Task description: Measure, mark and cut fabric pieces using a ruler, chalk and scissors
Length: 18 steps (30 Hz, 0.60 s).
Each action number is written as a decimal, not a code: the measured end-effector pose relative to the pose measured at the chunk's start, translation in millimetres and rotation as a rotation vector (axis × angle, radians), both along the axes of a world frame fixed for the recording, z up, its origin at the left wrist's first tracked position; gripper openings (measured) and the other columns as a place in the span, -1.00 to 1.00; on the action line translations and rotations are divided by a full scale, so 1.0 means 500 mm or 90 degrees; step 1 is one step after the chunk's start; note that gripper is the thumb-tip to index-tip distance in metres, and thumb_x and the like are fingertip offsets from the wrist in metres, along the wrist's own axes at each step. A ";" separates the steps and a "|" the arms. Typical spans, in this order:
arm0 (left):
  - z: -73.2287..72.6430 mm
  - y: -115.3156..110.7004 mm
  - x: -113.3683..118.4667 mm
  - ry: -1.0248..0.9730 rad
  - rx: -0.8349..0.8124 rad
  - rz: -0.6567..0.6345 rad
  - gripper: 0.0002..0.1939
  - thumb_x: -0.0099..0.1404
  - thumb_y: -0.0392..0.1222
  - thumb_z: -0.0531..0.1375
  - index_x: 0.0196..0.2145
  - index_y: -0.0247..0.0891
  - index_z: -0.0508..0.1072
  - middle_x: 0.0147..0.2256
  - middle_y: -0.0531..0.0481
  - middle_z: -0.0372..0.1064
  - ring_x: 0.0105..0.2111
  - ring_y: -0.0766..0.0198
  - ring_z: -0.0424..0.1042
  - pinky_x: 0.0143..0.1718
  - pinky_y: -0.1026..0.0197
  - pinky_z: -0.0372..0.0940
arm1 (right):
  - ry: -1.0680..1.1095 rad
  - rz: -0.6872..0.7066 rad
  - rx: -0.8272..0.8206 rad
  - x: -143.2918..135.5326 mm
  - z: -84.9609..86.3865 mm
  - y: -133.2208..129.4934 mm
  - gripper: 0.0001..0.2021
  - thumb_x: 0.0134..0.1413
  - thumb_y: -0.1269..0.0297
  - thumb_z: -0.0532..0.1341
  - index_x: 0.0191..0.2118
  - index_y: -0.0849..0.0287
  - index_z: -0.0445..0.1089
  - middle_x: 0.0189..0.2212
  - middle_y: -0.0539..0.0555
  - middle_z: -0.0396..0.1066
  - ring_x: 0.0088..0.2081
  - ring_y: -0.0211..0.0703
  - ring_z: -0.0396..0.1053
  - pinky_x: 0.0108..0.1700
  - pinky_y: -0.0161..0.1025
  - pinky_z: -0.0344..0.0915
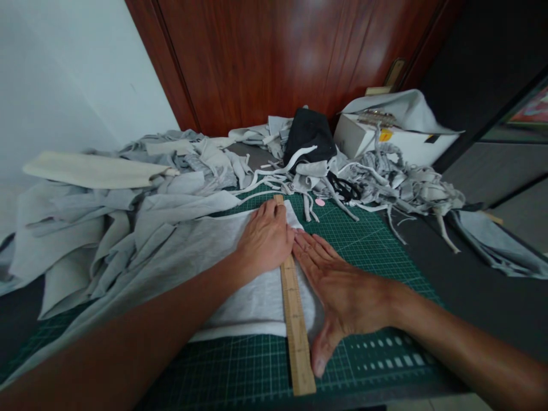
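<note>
A wooden ruler (pixel 298 334) lies lengthwise across a light grey piece of fabric (pixel 248 305), with its near end sticking out past the fabric's front edge. My left hand (pixel 266 238) is closed over the ruler's upper part, fingers bent and pressing it down. To the right of the ruler, my right hand (pixel 331 279) rests flat with its fingers stretched out over the fabric's narrow right margin. Its thumb is spread towards the ruler's near end, and its fingertips meet the left hand. Under the fabric is a green cutting mat (pixel 363 240) with a printed grid.
Heaped grey fabric (pixel 103 211) fills the left side. Tangled fabric strips (pixel 398 182) lie at the back right, near a black cloth item (pixel 310 137) and a white box (pixel 402 145). Behind stands a brown wooden door (pixel 274 63). Folded grey cloth (pixel 499 240) lies far right.
</note>
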State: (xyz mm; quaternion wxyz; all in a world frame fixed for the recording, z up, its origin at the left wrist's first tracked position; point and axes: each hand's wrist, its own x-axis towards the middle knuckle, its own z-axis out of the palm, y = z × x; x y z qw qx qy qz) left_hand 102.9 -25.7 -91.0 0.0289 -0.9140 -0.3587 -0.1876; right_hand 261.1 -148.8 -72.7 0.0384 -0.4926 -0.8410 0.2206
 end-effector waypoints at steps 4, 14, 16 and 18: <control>-0.002 0.002 -0.001 -0.004 0.014 -0.003 -0.73 0.46 -0.22 0.07 0.03 -0.38 0.38 0.05 -0.33 0.34 0.06 -0.10 0.37 0.12 -0.14 0.36 | 0.001 -0.006 -0.002 -0.002 0.004 0.001 0.70 -0.42 -0.47 0.47 0.54 0.51 -0.52 0.52 0.57 -0.60 0.53 0.38 -0.60 0.51 0.27 -0.45; -0.006 0.010 0.003 0.003 0.019 -0.032 -0.74 0.47 -0.23 0.06 0.03 -0.39 0.37 0.02 -0.28 0.35 0.06 -0.05 0.37 0.16 -0.08 0.33 | 0.002 -0.032 -0.055 -0.008 0.011 0.002 0.73 -0.49 -0.43 0.51 0.53 0.54 -0.49 0.51 0.53 -0.66 0.52 0.41 -0.64 0.50 0.26 -0.57; -0.008 0.010 0.004 0.007 0.023 -0.030 -0.74 0.47 -0.22 0.07 0.04 -0.38 0.37 0.01 -0.27 0.35 0.06 -0.05 0.37 0.14 -0.08 0.33 | 0.006 -0.037 -0.070 -0.010 0.009 0.003 0.74 -0.51 -0.44 0.51 0.53 0.54 -0.48 0.52 0.52 -0.66 0.52 0.41 -0.66 0.50 0.24 -0.61; -0.008 0.010 0.004 0.012 0.030 -0.027 -0.75 0.47 -0.23 0.07 0.03 -0.37 0.37 0.00 -0.26 0.35 0.05 -0.06 0.37 0.14 -0.08 0.33 | -0.003 -0.044 -0.073 -0.011 0.009 0.002 0.74 -0.51 -0.43 0.51 0.53 0.56 -0.48 0.52 0.52 -0.66 0.52 0.40 -0.66 0.50 0.21 -0.62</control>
